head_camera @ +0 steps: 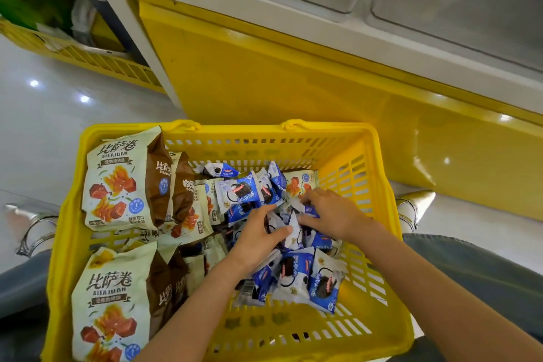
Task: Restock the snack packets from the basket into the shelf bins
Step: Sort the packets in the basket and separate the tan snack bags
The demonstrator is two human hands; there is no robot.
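Left hand (pixel 258 235) and right hand (pixel 332 214) (fingers curled) gripped blue packets (pixel 293 273) inside basket (pixel 382 332). Shelf bins (pixel 455 9) lay at twelve o'clock.

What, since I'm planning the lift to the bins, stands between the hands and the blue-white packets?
Nothing visible: left hand and right hand both grip blue-white packets in the yellow basket's right half. The large cream bags lie aside, at its left.
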